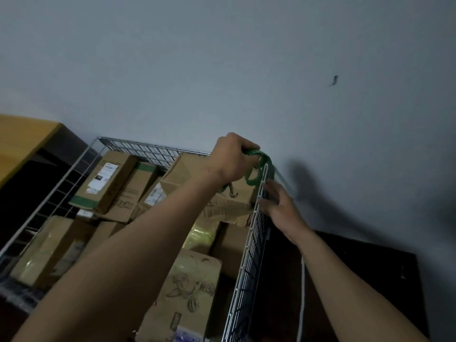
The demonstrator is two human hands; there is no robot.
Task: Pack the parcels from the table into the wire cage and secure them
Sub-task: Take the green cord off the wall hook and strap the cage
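A wire cage (254, 245) stands against the grey wall, filled with several cardboard parcels (187, 299). A green cord (256, 174) loops over the cage's far right corner. My left hand (232, 159) grips the cord's upper end above that corner. My right hand (278, 206) is outside the right wire wall just below the corner, fingers touching the mesh. Whether it holds the cord cannot be made out. A small metal hook (232, 191) hangs from the cord over a parcel.
A yellow-topped table (22, 141) stands at the left beside the cage. A dark cabinet (357, 280) is to the right of the cage. A white cord (302, 304) hangs outside the right wire wall. The wall is close behind.
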